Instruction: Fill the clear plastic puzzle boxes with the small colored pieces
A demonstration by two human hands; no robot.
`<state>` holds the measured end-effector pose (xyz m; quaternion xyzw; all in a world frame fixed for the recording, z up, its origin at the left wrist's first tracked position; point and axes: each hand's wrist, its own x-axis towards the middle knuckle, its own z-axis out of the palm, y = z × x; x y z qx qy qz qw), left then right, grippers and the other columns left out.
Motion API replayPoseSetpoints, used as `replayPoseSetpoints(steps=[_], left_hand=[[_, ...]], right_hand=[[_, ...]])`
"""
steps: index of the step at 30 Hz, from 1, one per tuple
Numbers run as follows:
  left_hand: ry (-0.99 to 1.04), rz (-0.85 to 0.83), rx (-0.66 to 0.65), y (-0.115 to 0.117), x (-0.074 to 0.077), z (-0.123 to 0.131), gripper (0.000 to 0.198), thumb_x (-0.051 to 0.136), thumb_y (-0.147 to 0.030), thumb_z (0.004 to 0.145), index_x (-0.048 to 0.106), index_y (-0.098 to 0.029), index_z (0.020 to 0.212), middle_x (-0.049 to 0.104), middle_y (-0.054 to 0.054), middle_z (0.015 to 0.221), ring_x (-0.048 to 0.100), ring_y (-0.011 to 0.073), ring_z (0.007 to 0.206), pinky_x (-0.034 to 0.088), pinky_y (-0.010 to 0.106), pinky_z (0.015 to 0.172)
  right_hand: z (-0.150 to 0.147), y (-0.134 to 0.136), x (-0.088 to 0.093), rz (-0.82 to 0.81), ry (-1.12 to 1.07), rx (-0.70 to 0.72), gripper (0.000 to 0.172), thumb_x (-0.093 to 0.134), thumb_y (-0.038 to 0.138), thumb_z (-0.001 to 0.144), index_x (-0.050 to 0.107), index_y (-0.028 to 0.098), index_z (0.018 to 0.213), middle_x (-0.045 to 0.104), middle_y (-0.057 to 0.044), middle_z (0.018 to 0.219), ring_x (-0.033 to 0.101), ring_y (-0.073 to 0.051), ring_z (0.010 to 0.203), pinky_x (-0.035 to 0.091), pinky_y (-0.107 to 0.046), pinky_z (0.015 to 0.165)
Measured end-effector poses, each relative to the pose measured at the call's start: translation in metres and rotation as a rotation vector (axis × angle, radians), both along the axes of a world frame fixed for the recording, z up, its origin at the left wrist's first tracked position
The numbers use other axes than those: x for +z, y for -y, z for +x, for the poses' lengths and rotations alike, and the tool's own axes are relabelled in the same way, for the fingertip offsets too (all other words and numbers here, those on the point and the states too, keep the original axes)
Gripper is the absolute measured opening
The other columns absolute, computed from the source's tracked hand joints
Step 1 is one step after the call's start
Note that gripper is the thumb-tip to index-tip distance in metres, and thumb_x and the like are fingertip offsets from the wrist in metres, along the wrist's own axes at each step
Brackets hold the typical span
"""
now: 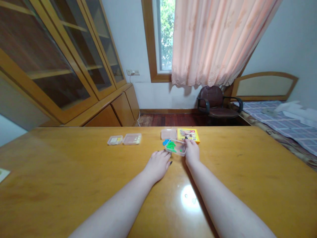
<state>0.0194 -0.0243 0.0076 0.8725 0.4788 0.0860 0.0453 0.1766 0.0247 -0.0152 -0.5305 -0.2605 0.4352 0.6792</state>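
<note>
My right hand (192,152) grips the right end of a shallow clear plastic box (180,153), which is slightly tilted above the table. Several small bright green pieces (170,145) lie mostly at its left side. My left hand (157,164) rests low by the box's near left corner, fingers stretched out and thumb apart; its fingertips are partly hidden at the box edge. Small blue pieces (165,142) lie just behind the box. Beyond them are a clear plastic lid or tray (168,134) and a yellow printed box (188,134).
Farther left on the wooden table (86,185) stand a small clear box (115,140) with pale pieces and another clear tray (132,139) with whitish pieces. A white object (4,174) lies at the left edge. Past the table is an office chair (215,102).
</note>
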Motion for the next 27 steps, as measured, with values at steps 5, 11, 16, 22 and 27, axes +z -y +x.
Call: replayPoseSetpoints(steps=[5,11,16,22,27], left_hand=[[0.019,-0.011,-0.010,-0.001,0.003,0.001,0.021,0.045,-0.022,0.084,0.059,-0.023,0.100,0.061,0.005,0.101,0.051,0.0190,0.100,0.036,0.035,0.087],[-0.011,0.019,0.042,-0.004,0.002,-0.001,0.013,0.046,-0.023,0.084,0.058,-0.021,0.083,0.060,0.003,0.085,0.052,0.0184,0.088,0.038,0.032,0.080],[-0.002,-0.014,0.103,-0.007,-0.002,-0.002,0.016,0.041,-0.025,0.087,0.056,-0.020,0.085,0.059,0.004,0.086,0.053,0.0182,0.086,0.039,0.032,0.079],[0.239,-0.008,0.344,-0.019,-0.006,-0.012,0.016,0.037,-0.020,0.087,0.052,-0.019,0.090,0.059,0.004,0.088,0.054,0.0172,0.083,0.041,0.029,0.075],[0.438,0.119,0.314,-0.014,0.001,-0.016,0.019,0.034,-0.021,0.087,0.051,-0.019,0.094,0.059,0.006,0.092,0.054,0.0171,0.088,0.041,0.031,0.081]], right_hand=[[0.001,-0.001,-0.003,-0.008,0.027,0.002,0.022,0.058,0.038,0.060,0.059,0.017,0.066,0.056,0.002,0.055,0.046,-0.012,0.051,0.034,-0.024,0.051],[0.002,-0.005,-0.010,0.010,0.018,0.014,0.022,0.059,0.038,0.061,0.059,0.017,0.067,0.058,0.001,0.058,0.050,-0.014,0.056,0.037,-0.025,0.054],[0.002,-0.004,-0.010,0.023,0.031,0.009,0.023,0.059,0.038,0.061,0.059,0.016,0.067,0.059,0.000,0.060,0.051,-0.014,0.057,0.038,-0.025,0.056],[0.003,-0.003,-0.006,0.010,0.017,0.012,0.021,0.059,0.037,0.061,0.059,0.016,0.065,0.058,0.001,0.058,0.049,-0.013,0.055,0.037,-0.024,0.054],[0.001,-0.003,-0.005,-0.010,0.041,0.058,0.022,0.060,0.039,0.060,0.058,0.017,0.062,0.056,0.001,0.054,0.047,-0.013,0.052,0.037,-0.024,0.051]])
